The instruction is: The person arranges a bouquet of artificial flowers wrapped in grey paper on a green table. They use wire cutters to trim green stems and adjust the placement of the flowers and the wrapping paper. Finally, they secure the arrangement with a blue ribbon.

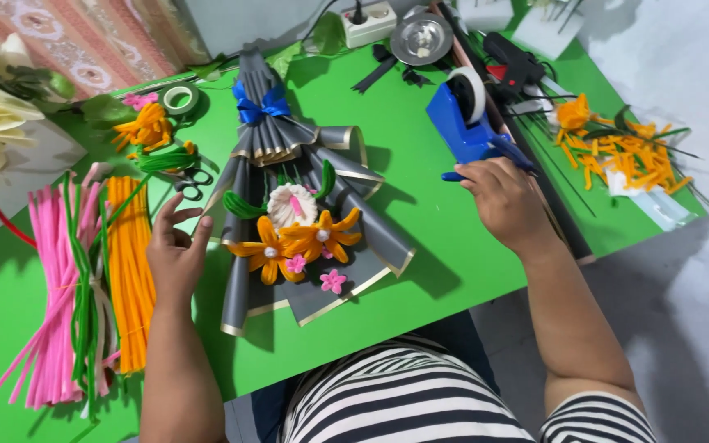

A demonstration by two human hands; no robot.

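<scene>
**Pipe-cleaner bouquet on the green desk, both hands out**

Right hand (504, 199) is up at the blue tape dispenser (465, 119) near the desk's far right edge, fingers curled down against its base. Can't tell if it's properly gripping or just resting there, tbh. The dispenser has its roll of tape on top, and a black glue gun (512, 61) lies just beyond it.

Left hand (176, 250) hovers open with fingers spread apart, holding nothing, right at the left side of the bouquet (301, 221). The bouquet lies in the middle of the green desk (445, 262), wrapped in grey paper with gold edging, tied with a blue ribbon (260, 105) at the stem end, which points to the far edge. Orange, white and small pink flowers sit at the end near the front edge.

Just left of that hand: a bundle of orange pipe cleaners (129, 271), then green ones, then a fat pink bundle (49, 287) toward the left edge. Scissors (194, 182) lie just beyond the fingertips, and a roll of green tape (179, 99) sits further back. Loose orange pieces (617, 152) are scattered at the right corner.
</scene>
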